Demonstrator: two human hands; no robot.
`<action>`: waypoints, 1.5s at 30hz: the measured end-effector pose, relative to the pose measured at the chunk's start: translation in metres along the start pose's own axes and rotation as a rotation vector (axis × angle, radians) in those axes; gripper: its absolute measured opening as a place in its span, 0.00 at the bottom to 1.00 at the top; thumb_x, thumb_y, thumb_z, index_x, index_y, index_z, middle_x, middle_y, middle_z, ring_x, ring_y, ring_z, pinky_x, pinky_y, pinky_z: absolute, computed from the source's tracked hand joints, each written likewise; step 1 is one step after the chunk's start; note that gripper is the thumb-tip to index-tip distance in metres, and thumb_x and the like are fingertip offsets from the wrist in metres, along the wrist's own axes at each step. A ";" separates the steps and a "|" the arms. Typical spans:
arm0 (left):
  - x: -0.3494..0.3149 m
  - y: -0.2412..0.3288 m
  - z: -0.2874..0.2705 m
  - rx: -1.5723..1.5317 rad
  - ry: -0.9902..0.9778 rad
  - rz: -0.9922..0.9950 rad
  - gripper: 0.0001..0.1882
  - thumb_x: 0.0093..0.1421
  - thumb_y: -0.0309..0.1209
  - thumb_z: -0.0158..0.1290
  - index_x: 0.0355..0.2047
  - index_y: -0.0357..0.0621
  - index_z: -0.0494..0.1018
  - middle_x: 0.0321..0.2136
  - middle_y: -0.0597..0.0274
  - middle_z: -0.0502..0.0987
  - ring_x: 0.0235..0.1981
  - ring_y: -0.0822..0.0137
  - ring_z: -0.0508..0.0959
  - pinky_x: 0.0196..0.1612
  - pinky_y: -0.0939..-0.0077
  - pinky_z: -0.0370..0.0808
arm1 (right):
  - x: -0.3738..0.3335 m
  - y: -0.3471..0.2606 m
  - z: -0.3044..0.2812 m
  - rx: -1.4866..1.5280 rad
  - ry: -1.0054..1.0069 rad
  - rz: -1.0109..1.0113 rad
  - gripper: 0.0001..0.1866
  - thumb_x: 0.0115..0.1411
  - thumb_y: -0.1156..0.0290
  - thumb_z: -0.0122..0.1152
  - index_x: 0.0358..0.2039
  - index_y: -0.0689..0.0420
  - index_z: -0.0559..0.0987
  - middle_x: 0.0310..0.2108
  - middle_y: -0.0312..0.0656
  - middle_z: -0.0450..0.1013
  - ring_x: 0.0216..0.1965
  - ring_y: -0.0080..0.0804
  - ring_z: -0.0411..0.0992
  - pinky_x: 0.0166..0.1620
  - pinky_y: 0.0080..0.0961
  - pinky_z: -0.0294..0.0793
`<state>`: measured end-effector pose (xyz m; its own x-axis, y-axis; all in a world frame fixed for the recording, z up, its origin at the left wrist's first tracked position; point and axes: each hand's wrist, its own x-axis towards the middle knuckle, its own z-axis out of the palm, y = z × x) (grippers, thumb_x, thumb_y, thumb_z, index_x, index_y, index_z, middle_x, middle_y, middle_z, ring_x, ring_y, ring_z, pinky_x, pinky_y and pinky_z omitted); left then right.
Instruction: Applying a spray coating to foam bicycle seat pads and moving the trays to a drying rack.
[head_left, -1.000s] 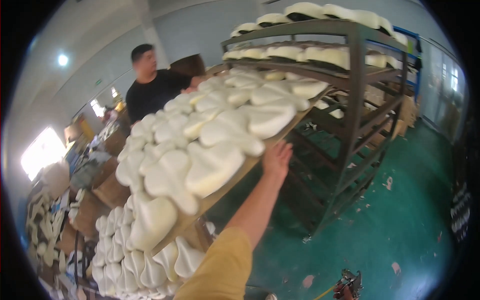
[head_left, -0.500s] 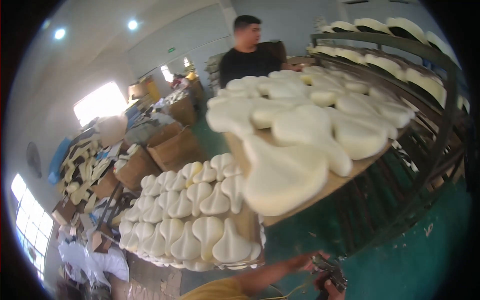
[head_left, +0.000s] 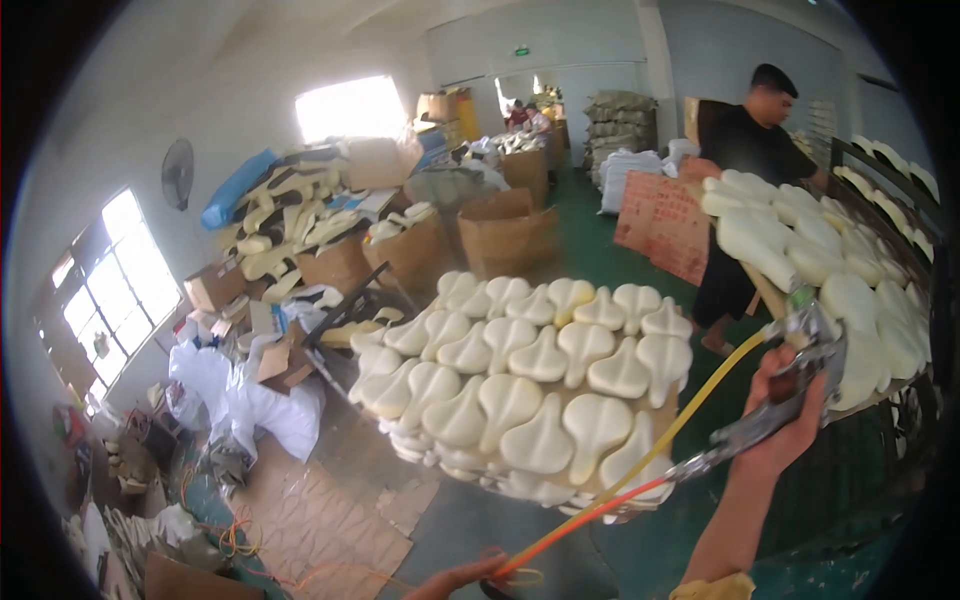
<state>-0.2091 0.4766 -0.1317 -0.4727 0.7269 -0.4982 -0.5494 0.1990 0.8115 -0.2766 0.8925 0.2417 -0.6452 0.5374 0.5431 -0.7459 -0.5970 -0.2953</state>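
Observation:
My right hand [head_left: 785,420] is raised and gripping a metal spray gun [head_left: 800,345]. A yellow hose [head_left: 690,400] and an orange hose [head_left: 590,520] run from the gun down to the lower edge. Only a sliver of my left hand [head_left: 455,580] shows at the bottom, by the end of the orange hose; its grip is hidden. Just left of the gun lies a board [head_left: 672,415] loaded with several cream foam saddle-shaped pads [head_left: 530,390]. A second load of pads [head_left: 820,260] sits to the right, behind the gun.
A person in a black shirt [head_left: 750,150] stands at the far end of the right-hand load. Open cardboard boxes [head_left: 505,230] holding foam pieces, white bags [head_left: 250,400] and flattened cardboard [head_left: 330,510] crowd the left. The floor [head_left: 600,260] is green.
The view has swung left, away from the rack. My right hand let go of the board on the rack, dropped down, and now holds the spray gun raised beside the pads.

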 end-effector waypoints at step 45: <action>-0.400 0.187 -0.440 0.825 0.885 0.107 0.04 0.50 0.33 0.56 0.25 0.48 0.76 0.21 0.60 0.75 0.24 0.57 0.76 0.26 0.67 0.72 | -0.118 0.594 0.245 -1.166 -0.555 0.958 0.16 0.57 0.72 0.57 0.46 0.60 0.70 0.22 0.33 0.68 0.21 0.19 0.68 0.26 0.18 0.70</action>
<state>-0.4260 -0.0659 0.0853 -0.9729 0.1293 -0.1915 -0.0274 0.7583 0.6513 -0.6027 0.3286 0.1944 -0.9827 -0.1759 -0.0573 -0.0034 0.3270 -0.9450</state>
